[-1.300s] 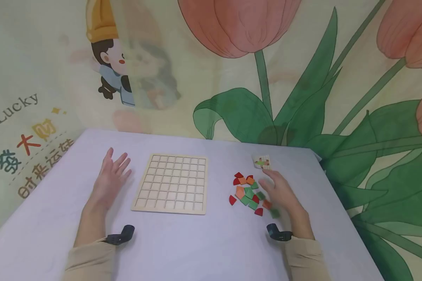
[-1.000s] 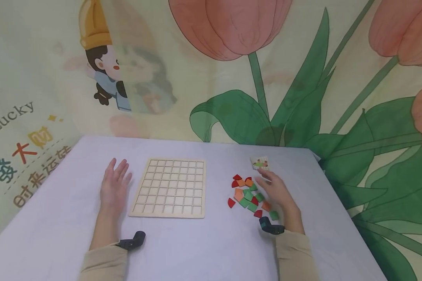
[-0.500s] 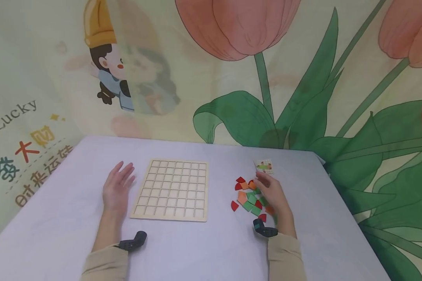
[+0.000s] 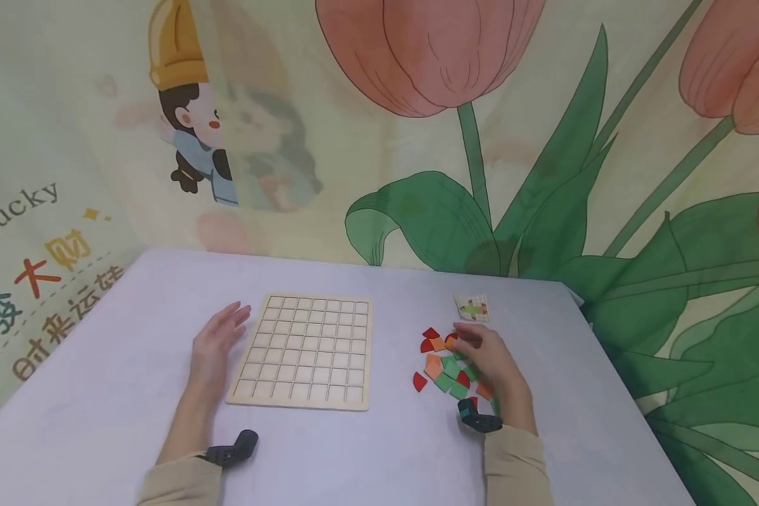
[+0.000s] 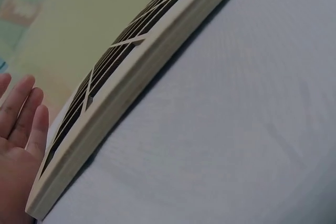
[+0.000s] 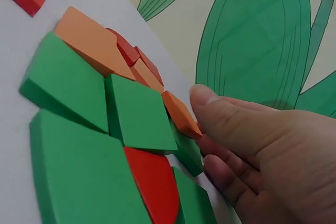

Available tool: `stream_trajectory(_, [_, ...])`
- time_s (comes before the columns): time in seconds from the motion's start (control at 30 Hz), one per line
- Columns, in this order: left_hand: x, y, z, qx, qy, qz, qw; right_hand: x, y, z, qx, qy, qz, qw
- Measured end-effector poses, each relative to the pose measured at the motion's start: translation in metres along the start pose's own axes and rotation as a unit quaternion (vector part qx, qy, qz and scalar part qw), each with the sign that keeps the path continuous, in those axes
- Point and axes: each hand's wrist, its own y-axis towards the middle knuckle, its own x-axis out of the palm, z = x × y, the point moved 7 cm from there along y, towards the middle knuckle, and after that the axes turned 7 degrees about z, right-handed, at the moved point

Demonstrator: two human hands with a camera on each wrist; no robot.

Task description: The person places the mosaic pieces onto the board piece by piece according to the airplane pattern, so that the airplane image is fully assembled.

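Observation:
My left hand [image 4: 211,351] is beside the left edge of a pale wooden grid board [image 4: 303,351], fingers loosely extended and holding nothing. In the left wrist view its fingers [image 5: 21,124] stand just past the board's raised rim [image 5: 123,93]. My right hand [image 4: 490,355] reaches over the right side of a pile of coloured wooden blocks. Seen from the right wrist, the thumb [image 6: 220,111] is close to an orange block [image 6: 181,115], with the other fingers below, partly hidden; whether they touch is unclear. Green blocks [image 6: 139,111] and a red one [image 6: 155,182] lie nearby.
A small printed card [image 4: 472,308] lies beyond the pile. One red quarter-round block [image 4: 420,381] sits apart at the pile's left. The white-covered table [image 4: 329,457] ends at a wall cloth printed with tulips [image 4: 430,63].
My right hand has moved left and nearer over the pile, away from the card. My left hand has shifted right, closer to the board. The head view has moved slightly.

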Motion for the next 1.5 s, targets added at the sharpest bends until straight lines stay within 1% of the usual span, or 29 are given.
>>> stream_trajectory(0.1, [0.001,-0.004,-0.001,0.011,0.057,0.001,0.9983,0.002,-0.003,0.002,0.007,-0.007,-0.008,0.9999])
stream_trajectory(0.17, [0.001,-0.006,0.000,0.015,0.074,0.005,0.9971,0.003,-0.004,0.001,0.007,-0.011,-0.012,0.9998])
stream_trajectory(0.23, [0.001,-0.007,0.001,0.019,0.077,0.008,0.9969,0.004,-0.005,-0.001,0.002,-0.017,-0.015,0.9997])
stream_trajectory(0.37, [0.000,-0.005,0.003,0.020,0.051,0.012,0.9984,0.002,-0.005,-0.002,0.014,-0.006,-0.019,0.9997])
stream_trajectory(0.43, [0.000,-0.004,0.005,0.019,0.049,0.015,0.9985,-0.001,-0.005,-0.004,0.011,-0.005,-0.016,0.9998])
stream_trajectory(0.47, [0.000,-0.003,0.005,0.017,0.051,0.018,0.9984,-0.002,-0.004,-0.005,0.007,-0.006,-0.015,0.9999])
stream_trajectory(0.6, [0.000,-0.001,0.006,0.012,0.087,0.031,0.9956,-0.004,-0.003,-0.011,-0.025,-0.020,-0.007,0.9995])
stream_trajectory(0.67, [0.000,0.000,0.006,0.010,0.097,0.035,0.9946,-0.004,-0.003,-0.013,-0.032,-0.027,0.000,0.9991])
stream_trajectory(0.77, [-0.001,0.001,0.006,0.004,0.099,0.040,0.9943,-0.003,-0.006,-0.016,-0.047,-0.038,0.012,0.9981])
stream_trajectory(0.83, [-0.001,0.000,0.006,-0.001,0.095,0.043,0.9945,-0.002,-0.008,-0.015,-0.050,-0.044,0.020,0.9976])
stream_trajectory(0.9, [-0.001,0.000,0.005,-0.010,0.082,0.042,0.9957,-0.001,-0.010,-0.015,-0.054,-0.050,0.025,0.9970])
stream_trajectory(0.97, [0.000,-0.001,0.005,-0.013,0.080,0.037,0.9960,0.001,-0.011,-0.013,-0.053,-0.056,0.031,0.9965])
stream_trajectory(1.07, [0.002,-0.001,0.005,-0.012,0.103,0.027,0.9943,0.001,-0.012,-0.013,-0.060,-0.066,0.038,0.9952])
stream_trajectory(1.13, [0.004,-0.001,0.004,-0.010,0.136,0.020,0.9904,0.000,-0.011,-0.015,-0.065,-0.071,0.044,0.9944])
stream_trajectory(1.2, [0.006,-0.001,0.003,-0.011,0.181,0.010,0.9834,0.001,-0.010,-0.016,-0.069,-0.073,0.050,0.9938])
stream_trajectory(1.33, [0.012,-0.002,-0.001,-0.008,0.254,-0.032,0.9667,0.002,-0.008,-0.017,-0.074,-0.077,0.068,0.9919])
stream_trajectory(1.37, [0.014,-0.003,-0.002,-0.007,0.274,-0.043,0.9608,0.002,-0.008,-0.016,-0.071,-0.077,0.071,0.9920])
stream_trajectory(1.47, [0.018,-0.003,-0.005,-0.012,0.310,-0.079,0.9473,0.004,-0.007,-0.014,-0.061,-0.076,0.079,0.9921])
stream_trajectory(1.5, [0.020,-0.003,-0.006,-0.014,0.324,-0.093,0.9413,0.005,-0.006,-0.012,-0.054,-0.073,0.080,0.9926])
